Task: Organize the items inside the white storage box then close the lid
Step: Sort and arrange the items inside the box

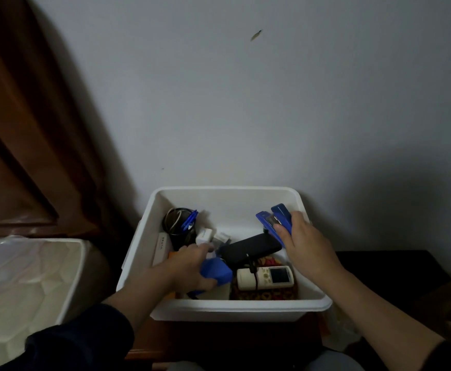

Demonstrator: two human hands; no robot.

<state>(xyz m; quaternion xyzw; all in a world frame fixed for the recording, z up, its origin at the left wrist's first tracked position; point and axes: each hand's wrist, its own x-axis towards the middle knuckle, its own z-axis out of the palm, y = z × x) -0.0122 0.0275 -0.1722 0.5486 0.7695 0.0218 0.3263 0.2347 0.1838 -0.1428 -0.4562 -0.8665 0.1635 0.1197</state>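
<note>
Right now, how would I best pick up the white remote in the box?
Come from above and grip the white remote across its narrow sides, around the middle. It lies flat on the patterned pouch, long way across the white box, so its sides are free. Mind the black cord crossing it.

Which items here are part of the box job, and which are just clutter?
Job: white box, blue stapler in right hand, blue item in left hand, remote, black case, cable coil.
Lying about: white lid-like panel at left, curtain.
</note>
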